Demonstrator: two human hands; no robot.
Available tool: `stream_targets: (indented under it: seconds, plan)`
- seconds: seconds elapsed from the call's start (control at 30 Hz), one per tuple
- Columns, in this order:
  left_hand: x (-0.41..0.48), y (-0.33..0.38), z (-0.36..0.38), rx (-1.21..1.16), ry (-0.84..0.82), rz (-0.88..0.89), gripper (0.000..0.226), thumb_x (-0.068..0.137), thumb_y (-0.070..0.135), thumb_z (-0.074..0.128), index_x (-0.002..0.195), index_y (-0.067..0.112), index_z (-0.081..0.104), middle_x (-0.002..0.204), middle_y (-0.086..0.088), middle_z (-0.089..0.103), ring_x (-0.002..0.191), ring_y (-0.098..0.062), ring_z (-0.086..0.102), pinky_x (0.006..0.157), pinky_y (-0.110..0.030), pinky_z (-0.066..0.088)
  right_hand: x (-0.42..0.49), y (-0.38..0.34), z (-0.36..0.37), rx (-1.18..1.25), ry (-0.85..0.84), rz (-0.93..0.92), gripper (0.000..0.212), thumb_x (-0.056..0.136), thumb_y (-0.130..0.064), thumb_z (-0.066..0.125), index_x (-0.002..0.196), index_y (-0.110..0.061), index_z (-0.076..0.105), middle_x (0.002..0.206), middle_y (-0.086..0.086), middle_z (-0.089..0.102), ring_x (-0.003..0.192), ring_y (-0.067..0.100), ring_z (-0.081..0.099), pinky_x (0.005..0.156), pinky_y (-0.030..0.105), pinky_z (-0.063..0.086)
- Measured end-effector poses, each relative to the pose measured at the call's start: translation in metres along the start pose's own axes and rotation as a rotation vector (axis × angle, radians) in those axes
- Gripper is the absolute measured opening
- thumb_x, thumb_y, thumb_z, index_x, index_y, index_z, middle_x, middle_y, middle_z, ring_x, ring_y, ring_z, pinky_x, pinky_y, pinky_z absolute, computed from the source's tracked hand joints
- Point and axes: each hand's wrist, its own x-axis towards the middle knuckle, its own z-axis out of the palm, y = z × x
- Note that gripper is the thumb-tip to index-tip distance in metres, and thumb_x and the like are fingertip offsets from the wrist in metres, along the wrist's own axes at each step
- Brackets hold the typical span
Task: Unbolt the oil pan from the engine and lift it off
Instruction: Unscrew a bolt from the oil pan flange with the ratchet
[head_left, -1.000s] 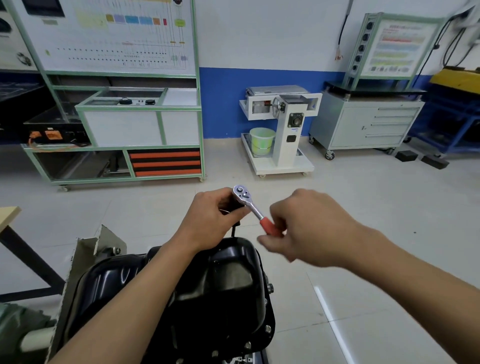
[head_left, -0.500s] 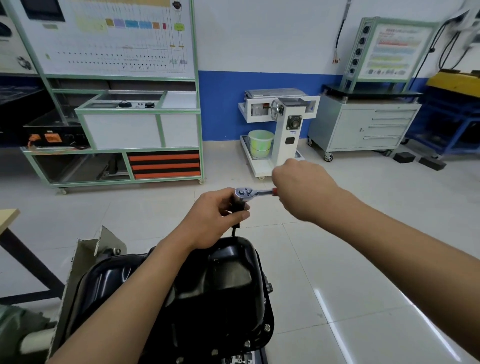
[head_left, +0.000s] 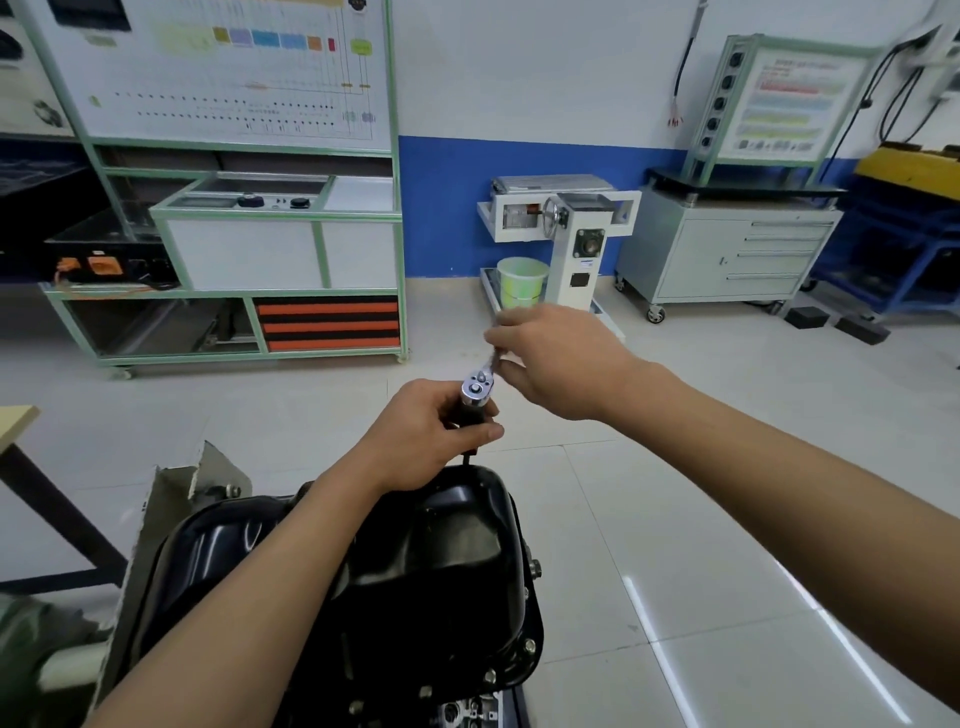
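Observation:
The black oil pan sits bolted on top of the engine, with bolt heads along its right flange. A chrome ratchet stands on a dark extension over the pan's far edge. My left hand grips the extension just under the ratchet head. My right hand holds the ratchet handle, which points away from me and is mostly hidden by the fingers.
A grey metal bracket rises left of the pan. A wooden table corner is at far left. Across the tiled floor stand a green training bench, a white machine with a bucket and a grey drawer cabinet.
My right hand has swung the ratchet handle anticlockwise, from pointing right and toward me to pointing away. The left hand stayed on the extension.

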Motion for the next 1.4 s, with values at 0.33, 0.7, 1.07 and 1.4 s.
stream_targets:
  seconds: [0.33, 0.7, 1.07, 1.4]
  plan:
    - [0.0, 0.006, 0.0, 0.018, 0.056, 0.093, 0.007, 0.066, 0.029, 0.067, 0.07, 0.032, 0.072, 0.068, 0.009, 0.07, 0.063, -0.005, 0.057, 0.062, -0.024, 0.049, -0.027, -0.05, -0.025, 0.392, -0.336, 0.021, 0.046, 0.09, -0.052, 0.06, 0.061, -0.02, 0.046, 0.053, 0.003, 0.063, 0.057, 0.009, 0.059, 0.067, 0.035, 0.055]
    - [0.003, 0.002, -0.002, 0.034, -0.104, -0.003, 0.018, 0.081, 0.006, 0.084, 0.087, 0.019, 0.075, 0.085, 0.006, 0.077, 0.078, -0.006, 0.069, 0.075, -0.021, 0.055, -0.005, -0.02, -0.026, -0.09, -0.144, 0.129, 0.022, 0.088, -0.01, 0.066, 0.108, -0.02, 0.068, 0.091, 0.004, 0.055, 0.074, 0.026, 0.053, 0.06, 0.032, 0.041]
    - [0.002, 0.004, -0.002, -0.036, -0.069, -0.03, 0.019, 0.085, -0.003, 0.078, 0.1, 0.01, 0.076, 0.09, 0.002, 0.078, 0.084, -0.009, 0.072, 0.082, -0.03, 0.06, 0.0, -0.01, -0.003, 0.069, -0.208, -0.058, 0.033, 0.09, -0.012, 0.057, 0.122, -0.02, 0.063, 0.146, 0.002, 0.048, 0.126, 0.029, 0.051, 0.089, 0.045, 0.052]
    - [0.002, 0.005, 0.002, -0.016, 0.043, 0.047, 0.017, 0.084, 0.0, 0.081, 0.097, 0.01, 0.077, 0.083, -0.012, 0.076, 0.073, -0.017, 0.07, 0.072, -0.033, 0.061, -0.01, -0.027, -0.028, 0.364, -0.559, 0.177, 0.06, 0.084, -0.068, 0.057, 0.064, -0.012, 0.069, 0.058, -0.004, 0.071, 0.074, 0.017, 0.07, 0.07, 0.034, 0.057]
